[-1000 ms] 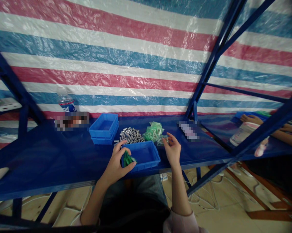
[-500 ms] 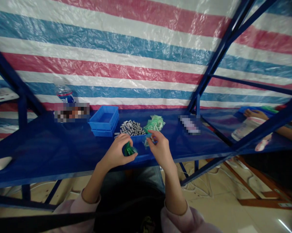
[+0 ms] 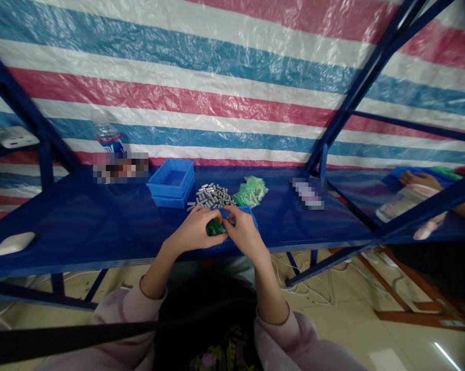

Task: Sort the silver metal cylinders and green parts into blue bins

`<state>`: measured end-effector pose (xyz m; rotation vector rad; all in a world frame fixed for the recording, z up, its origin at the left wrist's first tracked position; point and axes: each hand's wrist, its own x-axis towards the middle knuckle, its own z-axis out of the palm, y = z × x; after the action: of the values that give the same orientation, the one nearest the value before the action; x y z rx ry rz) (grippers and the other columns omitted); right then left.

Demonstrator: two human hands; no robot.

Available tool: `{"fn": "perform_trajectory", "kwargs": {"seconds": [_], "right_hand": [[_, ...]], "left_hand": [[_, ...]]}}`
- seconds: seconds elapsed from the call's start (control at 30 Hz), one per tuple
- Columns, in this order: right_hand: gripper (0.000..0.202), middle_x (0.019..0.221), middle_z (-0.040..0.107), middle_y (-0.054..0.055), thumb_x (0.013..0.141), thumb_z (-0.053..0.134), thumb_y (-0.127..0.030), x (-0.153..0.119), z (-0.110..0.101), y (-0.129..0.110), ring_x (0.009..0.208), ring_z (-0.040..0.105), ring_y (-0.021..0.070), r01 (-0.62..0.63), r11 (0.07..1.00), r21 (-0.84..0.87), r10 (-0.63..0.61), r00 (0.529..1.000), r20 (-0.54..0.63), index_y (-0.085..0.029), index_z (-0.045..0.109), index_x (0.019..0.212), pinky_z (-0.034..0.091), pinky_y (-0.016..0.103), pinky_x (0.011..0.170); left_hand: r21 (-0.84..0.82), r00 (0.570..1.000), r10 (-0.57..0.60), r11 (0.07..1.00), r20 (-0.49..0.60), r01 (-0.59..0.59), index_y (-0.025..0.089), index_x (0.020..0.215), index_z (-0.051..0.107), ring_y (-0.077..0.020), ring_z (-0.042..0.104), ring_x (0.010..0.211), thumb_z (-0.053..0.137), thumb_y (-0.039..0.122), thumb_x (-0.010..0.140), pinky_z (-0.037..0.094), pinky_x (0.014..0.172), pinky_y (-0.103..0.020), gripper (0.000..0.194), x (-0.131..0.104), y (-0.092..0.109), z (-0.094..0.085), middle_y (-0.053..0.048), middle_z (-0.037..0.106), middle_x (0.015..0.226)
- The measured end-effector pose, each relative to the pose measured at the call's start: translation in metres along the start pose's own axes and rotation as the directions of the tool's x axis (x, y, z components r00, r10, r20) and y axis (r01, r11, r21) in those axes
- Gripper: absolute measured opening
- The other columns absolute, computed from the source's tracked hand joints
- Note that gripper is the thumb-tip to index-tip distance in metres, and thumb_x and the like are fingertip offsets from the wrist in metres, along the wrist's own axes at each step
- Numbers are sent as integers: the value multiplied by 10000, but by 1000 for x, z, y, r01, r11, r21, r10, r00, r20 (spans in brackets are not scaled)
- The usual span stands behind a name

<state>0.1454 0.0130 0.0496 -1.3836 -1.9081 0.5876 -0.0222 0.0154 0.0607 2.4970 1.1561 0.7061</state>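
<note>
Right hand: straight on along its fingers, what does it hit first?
Right hand: probably the left hand's fingers or the green bundle in its grip, just ahead. Depth is unclear, so which comes first can't be told.

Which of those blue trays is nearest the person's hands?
The lone blue tray, partly hidden by the left hand and right hand; the other two trays stand stacked, farther left.

Stacked bins (image 3: 170,193) sit left on the tabletop (image 3: 112,221), and right beside them comes the pile of cylinders (image 3: 213,196), then the packets (image 3: 251,190)! Before these, a tray (image 3: 248,209); far left, towards the back, a bottle (image 3: 110,141); behind everything, the sheet (image 3: 201,103).
</note>
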Motion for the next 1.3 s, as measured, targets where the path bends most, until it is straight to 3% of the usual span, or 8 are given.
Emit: {"fn": "perform_trajectory", "kwargs": {"seconds": [0.2, 0.5, 0.67, 0.87, 1.07, 1.17, 1.23, 1.3], "right_hand": [[308, 711, 676, 23, 779, 514, -105, 1, -4, -3, 607, 609, 141, -28, 991, 132, 20, 998, 59, -136, 649, 1054, 461, 249, 616], [280, 615, 632, -23, 797, 534, -133, 3, -5, -8, 552, 590, 126, -46, 971, 236, 31, 997, 70, -158, 626, 1061, 442, 224, 553], [312, 616, 624, -16, 823, 522, -146, 3, -6, -17, 568, 594, 144, -76, 977, 200, 64, 996, 68, -149, 597, 1126, 450, 238, 567], [401, 634, 632, -6, 886, 431, -166, -1, -11, -18, 594, 598, 157, 2, 982, 189, -25, 993, 116, -164, 530, 1275, 460, 255, 590], [394, 802, 708, 32, 860, 456, -186, 5, -30, -5, 678, 654, 153, -23, 917, 397, -71, 973, 220, -164, 550, 1242, 508, 262, 617], [346, 826, 708, 48, 847, 477, -231, 18, -49, 15, 712, 666, 168, -31, 916, 400, 20, 999, 30, -159, 595, 1165, 515, 278, 629], [342, 836, 707, 63, 827, 499, -239, 29, -58, 35, 761, 659, 183, 12, 952, 306, 48, 981, -187, -153, 615, 1137, 513, 312, 702], [351, 929, 697, 95, 782, 539, -237, 38, -59, 58, 825, 644, 207, 5, 983, 181, 48, 957, -285, -142, 643, 1105, 504, 351, 768]], "left_hand": [[56, 999, -43, 997, -33, 45, 211, 924, 527, -249, 596, 867, 670, 533, 706, 391, 850, -386, 414, 1, 3, 5, -26, 635, 877], [-22, 997, -78, 997, -30, 77, 219, 1021, 571, -262, 613, 967, 655, 400, 745, 390, 905, -392, 341, 2, 5, 4, -50, 676, 1011], [-32, 997, -70, 997, -18, 69, 217, 993, 593, -273, 618, 943, 709, 431, 686, 395, 904, -410, 392, 4, 3, 6, -47, 682, 967], [24, 992, -113, 993, -50, 115, 203, 871, 606, -260, 620, 843, 681, 365, 705, 423, 839, -403, 244, 6, 2, 9, -46, 666, 839], [1, 991, -124, 992, -54, 125, 219, 824, 604, -235, 618, 811, 673, 362, 708, 422, 841, -386, 197, 5, 4, 9, -16, 653, 784], [-16, 990, -130, 992, -51, 129, 228, 826, 605, -217, 602, 796, 679, 334, 702, 414, 836, -374, 179, 4, 6, 6, 1, 629, 752], [-35, 991, -127, 992, -50, 125, 228, 830, 608, -207, 591, 798, 680, 320, 703, 409, 833, -365, 172, 3, 7, 5, 3, 622, 757], [-53, 992, -118, 992, -42, 116, 226, 839, 612, -204, 584, 811, 684, 320, 704, 406, 828, -356, 180, 3, 6, 4, 0, 624, 775]]}}
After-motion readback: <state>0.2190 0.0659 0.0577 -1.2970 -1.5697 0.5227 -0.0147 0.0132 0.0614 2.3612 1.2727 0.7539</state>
